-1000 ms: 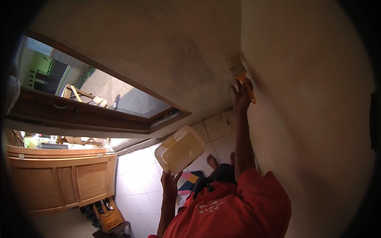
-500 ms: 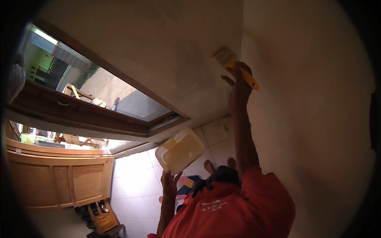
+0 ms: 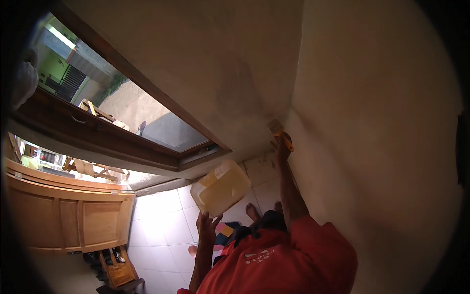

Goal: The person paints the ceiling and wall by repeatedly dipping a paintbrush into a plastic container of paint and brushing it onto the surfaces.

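Note:
My right hand (image 3: 282,145) grips a paintbrush (image 3: 277,129) by its yellow handle, with the wide bristles pointing up and left, against or very close to the wall (image 3: 245,93) near the corner. In my left hand (image 3: 208,226) is a translucent plastic container (image 3: 223,188), held by its near edge with the fingers underneath. Pale yellowish liquid lies inside it, and the container is tilted. A darker grey patch marks the wall to the left of the brush.
A dark wooden window frame (image 3: 147,93) crosses the wall on the left. Below it stands a wooden door (image 3: 73,220), with a small wooden rack (image 3: 119,269) beside it. White floor tiles (image 3: 161,235) and a colourful mat (image 3: 227,234) lie underfoot. Another wall (image 3: 372,122) rises at right.
My right hand has brought the brush down along the wall near the corner, lower than before. The container stays nearly where it was in my left hand.

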Demonstrator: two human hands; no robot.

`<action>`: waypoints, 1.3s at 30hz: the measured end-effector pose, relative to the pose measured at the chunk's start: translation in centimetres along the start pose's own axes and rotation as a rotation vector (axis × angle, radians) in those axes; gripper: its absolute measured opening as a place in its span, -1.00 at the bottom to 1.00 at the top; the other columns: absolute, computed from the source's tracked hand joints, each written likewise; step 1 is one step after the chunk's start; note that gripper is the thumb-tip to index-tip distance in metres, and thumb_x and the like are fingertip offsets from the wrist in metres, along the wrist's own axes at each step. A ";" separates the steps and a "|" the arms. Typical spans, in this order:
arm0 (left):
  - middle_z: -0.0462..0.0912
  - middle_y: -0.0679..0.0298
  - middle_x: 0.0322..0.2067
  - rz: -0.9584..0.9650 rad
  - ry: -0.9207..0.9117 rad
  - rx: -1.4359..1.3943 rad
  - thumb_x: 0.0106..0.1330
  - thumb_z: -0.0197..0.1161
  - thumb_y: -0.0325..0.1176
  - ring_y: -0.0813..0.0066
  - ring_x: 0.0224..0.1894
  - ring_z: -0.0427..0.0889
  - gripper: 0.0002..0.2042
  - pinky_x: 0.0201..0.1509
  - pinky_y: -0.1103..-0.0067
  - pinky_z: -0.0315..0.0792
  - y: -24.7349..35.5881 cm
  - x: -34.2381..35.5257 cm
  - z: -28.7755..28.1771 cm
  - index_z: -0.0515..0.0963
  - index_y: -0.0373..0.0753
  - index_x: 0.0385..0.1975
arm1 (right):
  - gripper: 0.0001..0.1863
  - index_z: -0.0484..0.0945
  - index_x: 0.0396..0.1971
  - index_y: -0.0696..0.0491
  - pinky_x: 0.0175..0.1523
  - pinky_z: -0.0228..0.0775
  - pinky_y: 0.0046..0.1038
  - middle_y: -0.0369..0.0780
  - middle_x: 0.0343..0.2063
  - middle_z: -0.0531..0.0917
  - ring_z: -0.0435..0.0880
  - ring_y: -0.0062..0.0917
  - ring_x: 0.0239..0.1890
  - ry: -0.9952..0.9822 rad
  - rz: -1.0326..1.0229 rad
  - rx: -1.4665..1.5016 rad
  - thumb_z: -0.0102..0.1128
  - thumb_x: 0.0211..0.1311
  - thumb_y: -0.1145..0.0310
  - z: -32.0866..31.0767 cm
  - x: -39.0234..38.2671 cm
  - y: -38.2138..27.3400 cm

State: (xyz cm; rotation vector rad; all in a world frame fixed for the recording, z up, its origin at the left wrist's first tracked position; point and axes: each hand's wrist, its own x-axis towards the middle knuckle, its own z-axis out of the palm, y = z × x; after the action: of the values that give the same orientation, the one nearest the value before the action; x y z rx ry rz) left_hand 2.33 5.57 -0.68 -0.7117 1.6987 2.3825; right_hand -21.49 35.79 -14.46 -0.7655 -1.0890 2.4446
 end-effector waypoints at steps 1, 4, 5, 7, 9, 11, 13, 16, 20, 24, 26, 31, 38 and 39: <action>0.44 0.06 0.16 0.023 -0.014 -0.006 0.33 0.14 -0.03 0.17 0.25 0.46 -0.39 0.26 0.17 0.45 -0.1 0.0 -0.1 0.26 -0.33 0.24 | -0.55 0.33 0.23 0.04 0.20 0.50 -0.14 -0.12 0.17 0.44 0.49 -0.28 0.22 0.152 0.115 0.022 0.12 0.41 0.28 -0.8 0.6 1.2; 0.41 0.06 0.17 -0.009 0.018 -0.007 0.33 0.15 -0.03 0.14 0.24 0.45 -0.38 0.24 0.18 0.47 -0.2 0.0 -0.4 0.25 -0.33 0.24 | -0.57 0.38 0.19 0.05 0.13 0.57 -0.18 -0.13 0.15 0.45 0.49 -0.28 0.21 0.117 0.030 -0.077 0.15 0.39 0.29 0.9 1.6 -0.9; 0.41 0.06 0.17 -0.016 0.024 -0.020 0.33 0.16 -0.03 0.14 0.24 0.46 -0.38 0.24 0.18 0.48 -0.4 0.0 -0.4 0.24 -0.33 0.25 | -0.57 0.38 0.19 0.05 0.13 0.57 -0.18 -0.13 0.15 0.45 0.49 -0.28 0.21 0.067 0.005 -0.050 0.15 0.39 0.29 2.5 1.4 -3.3; 0.42 0.07 0.16 0.013 0.000 -0.024 0.33 0.16 -0.04 0.15 0.23 0.46 -0.39 0.23 0.18 0.48 -0.6 0.3 -0.5 0.25 -0.33 0.24 | -0.63 0.43 0.12 0.07 0.03 0.63 -0.22 -0.14 0.08 0.49 0.56 -0.28 0.14 -0.011 -0.217 -0.082 0.16 0.38 0.31 7.7 0.7 -9.7; 0.43 0.07 0.14 0.026 -0.007 -0.026 0.33 0.16 -0.04 0.16 0.22 0.47 -0.39 0.23 0.19 0.49 -0.7 0.4 -0.6 0.25 -0.34 0.23 | -0.69 0.46 0.05 0.09 -0.05 0.66 -0.25 -0.16 0.01 0.53 0.62 -0.30 0.04 -0.148 -0.353 0.026 0.17 0.37 0.33 12.8 -1.7 -17.2; 0.45 0.07 0.12 0.029 -0.004 -0.042 0.32 0.16 -0.04 0.18 0.20 0.49 -0.40 0.23 0.18 0.49 -0.8 0.7 -0.4 0.27 -0.34 0.21 | -0.73 0.46 -0.02 0.09 -0.07 0.67 -0.26 -0.16 -0.04 0.55 0.66 -0.33 -0.02 -0.308 -0.570 0.102 0.18 0.35 0.36 17.6 -3.9 -24.5; 0.44 0.06 0.16 0.039 -0.039 -0.029 0.33 0.16 -0.02 0.15 0.23 0.47 -0.38 0.25 0.15 0.47 -0.6 0.9 -0.3 0.26 -0.36 0.22 | -0.75 0.46 -0.03 0.10 -0.08 0.67 -0.22 -0.19 -0.08 0.57 0.66 -0.32 -0.04 -0.527 -0.789 0.236 0.18 0.33 0.41 21.4 -5.4 -30.5; 0.42 0.05 0.20 0.043 -0.067 -0.016 0.35 0.16 0.00 0.13 0.27 0.43 -0.36 0.27 0.12 0.45 -0.4 0.5 -0.2 0.26 -0.38 0.24 | -0.76 0.46 -0.03 0.11 -0.03 0.65 -0.12 -0.20 -0.10 0.58 0.66 -0.29 -0.03 -0.588 -0.869 0.261 0.16 0.34 0.43 24.1 -5.8 -34.1; 0.41 0.05 0.21 0.069 -0.115 -0.043 0.35 0.16 0.00 0.15 0.27 0.44 -0.36 0.27 0.11 0.46 0.1 -0.2 0.3 0.26 -0.36 0.26 | -0.67 0.36 0.11 0.08 0.11 0.54 -0.01 -0.15 0.04 0.51 0.55 -0.19 0.15 -0.637 -0.659 0.213 0.07 0.38 0.43 19.6 -3.8 -27.2; 0.44 0.05 0.16 0.026 -0.013 -0.037 0.33 0.13 -0.04 0.19 0.22 0.48 -0.38 0.25 0.20 0.47 0.3 -1.0 0.7 0.24 -0.33 0.26 | -0.62 0.29 0.19 0.04 0.18 0.48 -0.01 -0.12 0.15 0.44 0.52 -0.19 0.19 -0.312 -0.270 0.129 0.02 0.44 0.34 9.4 -0.6 -13.6; 0.42 0.04 0.18 -0.020 0.000 0.019 0.33 0.12 -0.04 0.17 0.23 0.47 -0.36 0.27 0.19 0.45 0.4 -1.4 0.7 0.22 -0.33 0.29 | -0.60 0.29 0.21 0.04 0.20 0.48 -0.04 -0.12 0.16 0.43 0.50 -0.20 0.20 -0.219 -0.171 0.096 0.04 0.44 0.32 4.1 1.3 -7.5; 0.42 0.06 0.22 -0.029 0.017 0.048 0.35 0.15 0.02 0.14 0.27 0.45 -0.32 0.27 0.16 0.46 0.2 -2.8 0.3 0.21 -0.36 0.30 | -0.57 0.31 0.24 0.05 0.23 0.48 -0.09 -0.12 0.17 0.42 0.44 -0.23 0.25 0.053 0.043 -0.043 0.06 0.43 0.31 -3.7 4.8 0.9; 0.42 0.09 0.22 -0.058 -0.002 0.008 0.36 0.14 -0.01 0.16 0.26 0.46 -0.35 0.25 0.17 0.48 -0.7 -2.5 0.6 0.22 -0.34 0.29 | -0.64 0.43 0.12 0.08 -0.01 0.64 -0.21 -0.12 0.02 0.54 0.59 -0.30 0.10 -0.128 -0.123 -0.083 0.15 0.37 0.34 4.6 1.7 -8.6; 0.42 0.10 0.21 -0.039 -0.020 0.012 0.37 0.13 -0.01 0.17 0.25 0.46 -0.36 0.25 0.18 0.48 -0.8 -2.0 0.9 0.22 -0.34 0.29 | -0.65 0.43 0.11 0.09 -0.05 0.65 -0.25 -0.13 0.01 0.54 0.60 -0.31 0.08 -0.173 -0.191 -0.094 0.14 0.37 0.36 6.5 -0.3 -11.6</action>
State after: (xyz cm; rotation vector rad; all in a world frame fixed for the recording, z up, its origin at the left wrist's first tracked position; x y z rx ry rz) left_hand 4.13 7.00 -0.25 -0.7103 1.6742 2.3438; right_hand -24.07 39.35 -1.94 -0.4591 -1.2852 2.3444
